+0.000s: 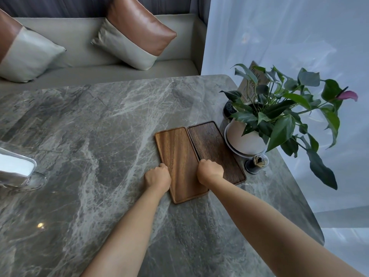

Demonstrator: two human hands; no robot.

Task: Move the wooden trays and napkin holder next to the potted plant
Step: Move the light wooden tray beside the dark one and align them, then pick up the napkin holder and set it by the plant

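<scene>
My left hand [157, 176] is curled against the left long edge of the lighter rectangular wooden tray [180, 162], fingers pressed to its rim. My right hand [209, 171] is closed on the opposite edge, where this tray meets the darker rectangular wooden tray [214, 150]; whether I pinch one rim or both I cannot tell. Both trays lie flat on the grey veined marble table [99, 136], touching. Right of my right hand stands a small clear toothpick jar [256, 163]. Beyond it, just beside the dark tray, sits the leafy green plant in a white round pot [244, 139]. Far to my left is the shiny metal napkin holder [16, 166].
</scene>
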